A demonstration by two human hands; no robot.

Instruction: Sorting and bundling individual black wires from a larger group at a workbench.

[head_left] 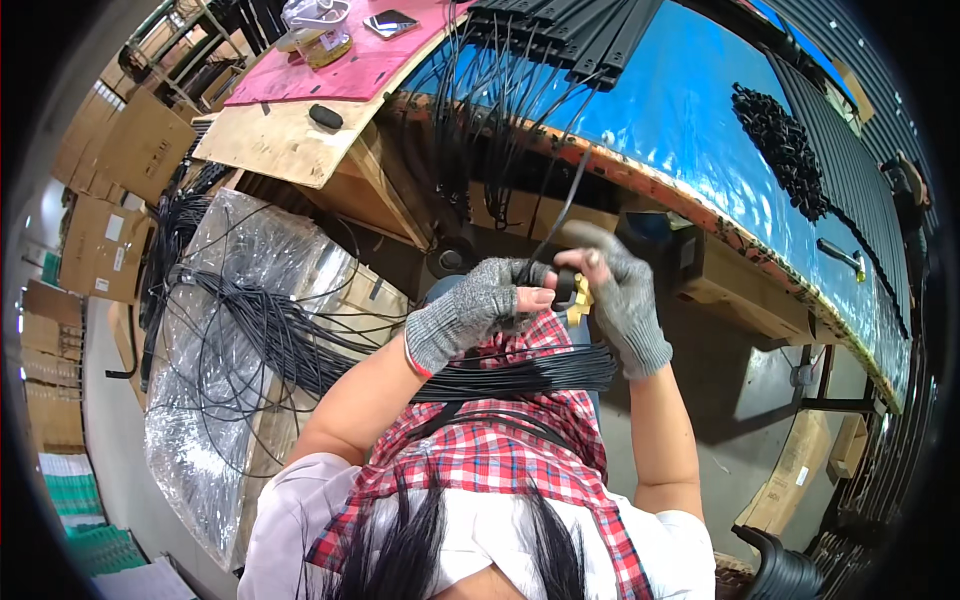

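Observation:
Both my hands wear grey knit gloves with bare fingertips and meet above my lap. My left hand point(490, 305) is closed, its thumb and fingers pinching a small black round piece point(566, 287). My right hand point(620, 290) curls in from the other side, its fingertips at the same piece. A bright yellow notched piece point(579, 300) shows between the hands; its kind is unclear. From the hands a thin dark strip point(572, 195) rises toward the table edge. Under my wrists, a thick bundle of black cables point(500, 375) lies across my plaid apron point(480, 440).
Ahead stands a blue-covered table point(660, 110) with long black bars point(560, 35), hanging cables, a heap of small black parts point(780, 145) and a black-handled tool point(838, 256). A plastic-wrapped stack point(190, 400) is at left, near cardboard boxes point(95, 245). A phone point(391, 23) lies on pink sheeting.

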